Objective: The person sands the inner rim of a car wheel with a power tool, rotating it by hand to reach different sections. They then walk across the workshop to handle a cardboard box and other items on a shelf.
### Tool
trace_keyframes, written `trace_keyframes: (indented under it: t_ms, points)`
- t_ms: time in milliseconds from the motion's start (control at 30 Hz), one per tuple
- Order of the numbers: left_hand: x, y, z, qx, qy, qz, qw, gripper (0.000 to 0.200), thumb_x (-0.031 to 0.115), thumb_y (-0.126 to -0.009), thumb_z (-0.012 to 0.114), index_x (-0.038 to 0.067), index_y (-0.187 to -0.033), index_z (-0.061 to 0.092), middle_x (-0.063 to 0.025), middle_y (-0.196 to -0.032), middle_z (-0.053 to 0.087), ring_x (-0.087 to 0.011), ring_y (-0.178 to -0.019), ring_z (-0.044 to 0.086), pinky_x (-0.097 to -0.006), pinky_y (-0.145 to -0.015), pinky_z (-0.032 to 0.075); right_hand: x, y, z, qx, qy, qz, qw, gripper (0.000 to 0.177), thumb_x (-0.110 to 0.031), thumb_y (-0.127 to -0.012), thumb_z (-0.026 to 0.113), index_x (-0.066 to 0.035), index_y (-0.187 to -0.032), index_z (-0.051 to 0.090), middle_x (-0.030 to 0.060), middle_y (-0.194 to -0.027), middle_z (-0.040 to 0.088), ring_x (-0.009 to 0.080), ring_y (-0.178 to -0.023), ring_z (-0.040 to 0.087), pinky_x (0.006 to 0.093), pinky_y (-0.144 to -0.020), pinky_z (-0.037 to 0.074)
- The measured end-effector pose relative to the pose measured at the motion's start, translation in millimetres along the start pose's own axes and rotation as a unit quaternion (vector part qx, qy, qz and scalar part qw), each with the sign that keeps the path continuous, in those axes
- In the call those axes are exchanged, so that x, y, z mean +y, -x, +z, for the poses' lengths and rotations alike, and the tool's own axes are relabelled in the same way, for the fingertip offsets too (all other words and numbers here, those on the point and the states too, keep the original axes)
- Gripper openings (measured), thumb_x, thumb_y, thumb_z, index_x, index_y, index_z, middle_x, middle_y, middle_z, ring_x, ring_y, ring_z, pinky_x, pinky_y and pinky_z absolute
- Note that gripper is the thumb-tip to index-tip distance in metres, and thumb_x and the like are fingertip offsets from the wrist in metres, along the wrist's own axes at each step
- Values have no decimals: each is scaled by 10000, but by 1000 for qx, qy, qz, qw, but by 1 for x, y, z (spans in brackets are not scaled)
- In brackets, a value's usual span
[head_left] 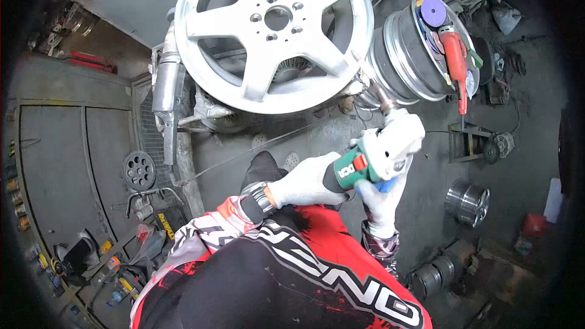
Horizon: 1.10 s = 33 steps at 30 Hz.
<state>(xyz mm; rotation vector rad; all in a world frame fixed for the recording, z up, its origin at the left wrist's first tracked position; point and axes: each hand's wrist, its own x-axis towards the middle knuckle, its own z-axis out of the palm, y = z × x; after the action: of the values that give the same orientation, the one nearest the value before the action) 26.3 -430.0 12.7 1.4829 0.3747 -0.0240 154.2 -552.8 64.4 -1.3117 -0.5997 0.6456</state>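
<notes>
A large silver alloy wheel (pixel 262 79) with five broad spokes is held up in front of me, its face towards me. Below its lower right rim, I hold a green DCA power grinder (pixel 348 172) with a red switch and a pale, whitish front part. Its narrow metal shaft (pixel 385 99) points up towards the rim. My left hand (pixel 311 183), in a white knit glove, wraps round the grinder's rear body. My right hand (pixel 382 204), gloved in white with some blue, closes on its underside.
Right of the wheel, stacked rims (pixel 396 55) carry a red power tool (pixel 454 55) and a purple disc (pixel 433 11). A silver cylinder (pixel 167 85) stands at the wheel's left. Another rim (pixel 468 203) lies on the floor. Tools and bottles (pixel 116 262) crowd the lower left.
</notes>
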Motion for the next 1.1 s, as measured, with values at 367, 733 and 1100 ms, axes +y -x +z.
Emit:
trace_keyframes:
  t_ms: [367, 733, 1100]
  points:
    - [-15, -7, -14, 31, -223, 77, 971, 704, 444, -792, 787, 12, -1317, 605, -248, -1269, 643, -407, -1197, 616, -447, -1028, 491, -5, -18, -11, -125, 238, 80, 960, 721, -91, -671, 934, -21, -1287, 568, 75, -1123, 690, 182, -1056, 662, 341, -965, 538]
    - [-17, 46, -99, 37, 322, 19, 946, 526, 403, -1087, 514, 25, -1452, 490, -137, -1364, 599, -217, -1191, 624, -367, -969, 539, -1, -51, 10, -198, 369, 23, 908, 897, -330, -689, 940, -99, -1406, 453, 176, -1225, 691, 343, -1140, 703, 408, -947, 578]
    - [-58, 16, -35, 172, 368, 65, 911, 547, 281, -1096, 527, -35, -1522, 393, -164, -1504, 483, -257, -1341, 531, -394, -1142, 443, 26, -98, 23, -401, 466, -45, 788, 829, -395, -692, 910, -60, -1357, 546, 186, -1126, 707, 391, -985, 696, 485, -840, 537]
